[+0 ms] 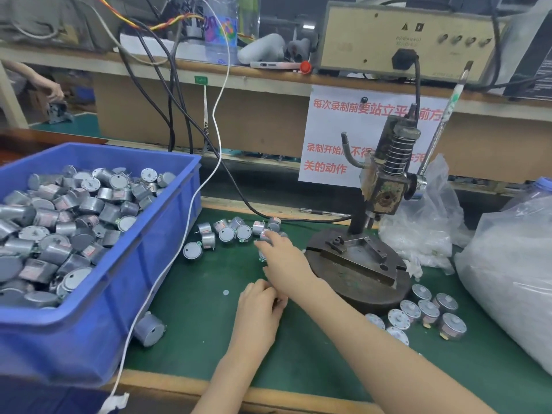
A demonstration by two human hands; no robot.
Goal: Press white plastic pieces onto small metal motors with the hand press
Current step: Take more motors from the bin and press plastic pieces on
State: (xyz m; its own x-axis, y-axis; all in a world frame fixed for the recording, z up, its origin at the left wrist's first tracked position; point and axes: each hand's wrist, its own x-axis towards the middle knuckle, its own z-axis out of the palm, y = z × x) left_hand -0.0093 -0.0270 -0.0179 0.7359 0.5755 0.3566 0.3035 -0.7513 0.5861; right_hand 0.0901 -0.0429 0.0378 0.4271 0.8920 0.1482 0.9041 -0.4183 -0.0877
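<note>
Several loose metal motors lie on the green mat behind my hands. My right hand reaches across to them, its fingertips closing on one motor. My left hand rests on the mat in front, fingers curled together; whether something small sits in them is unclear. A tiny white plastic piece lies just left of it. The hand press stands to the right on a round metal base whose fixture is bare. Motors with white tops sit in front of the base, to its right.
A blue bin heaped with motors fills the left side, with one motor on its side beside it. A white cable hangs over the bin's wall. Clear bags of white parts stand on the right. Another person's hand works far left.
</note>
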